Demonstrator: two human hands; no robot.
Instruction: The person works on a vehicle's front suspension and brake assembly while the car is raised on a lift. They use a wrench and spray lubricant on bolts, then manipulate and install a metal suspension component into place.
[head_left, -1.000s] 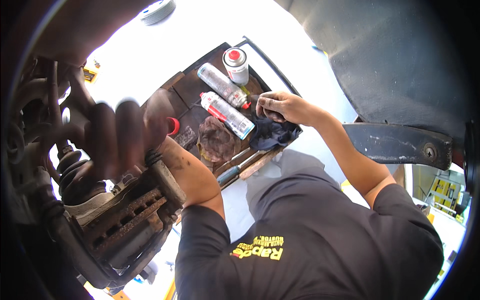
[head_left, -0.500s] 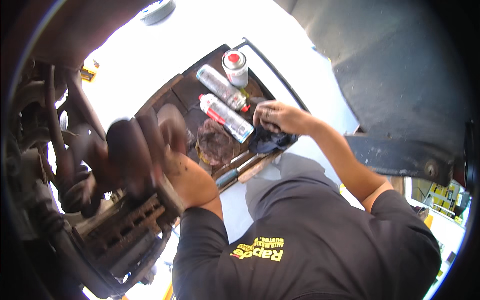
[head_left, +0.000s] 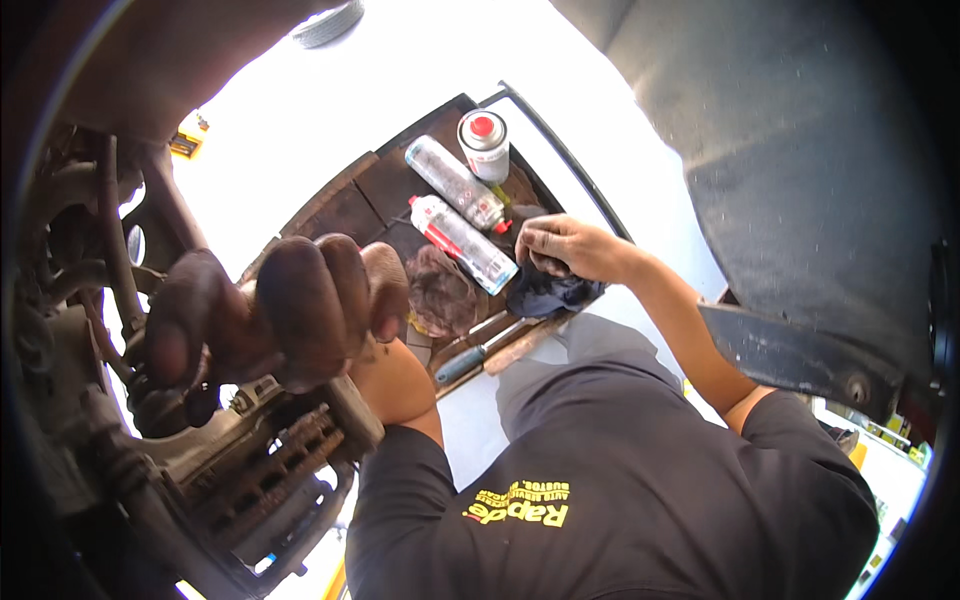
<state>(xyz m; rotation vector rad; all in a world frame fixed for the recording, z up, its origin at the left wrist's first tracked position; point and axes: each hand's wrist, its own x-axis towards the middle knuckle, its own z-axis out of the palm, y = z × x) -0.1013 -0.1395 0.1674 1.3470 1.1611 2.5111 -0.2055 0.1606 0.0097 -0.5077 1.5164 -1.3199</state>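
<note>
My left hand [head_left: 300,315], dark with grease, is raised in front of the vehicle's underside parts with its fingers curled in. Whatever lies inside its grip is hidden. Just below it is a rusty, slotted metal part [head_left: 290,450] that looks like a brake caliper. My right hand [head_left: 570,250] reaches over a low dark tray [head_left: 350,205], its fingers closed on a dark rag [head_left: 550,292]. Left of that rag lie a crumpled, stained brown cloth [head_left: 440,290] and a spray can [head_left: 463,245] on its side.
A second spray can [head_left: 455,183] lies beyond the first, near an upright can with a red cap [head_left: 484,145]. A blue-handled tool [head_left: 462,364] rests along the tray's near edge. Suspension arms [head_left: 115,240] fill the left; a dark panel [head_left: 800,200] hangs at right.
My left hand, blurred before, shows sharply now, with its fingers still curled. The right hand stays at the dark rag. The whole view has shifted slightly.
</note>
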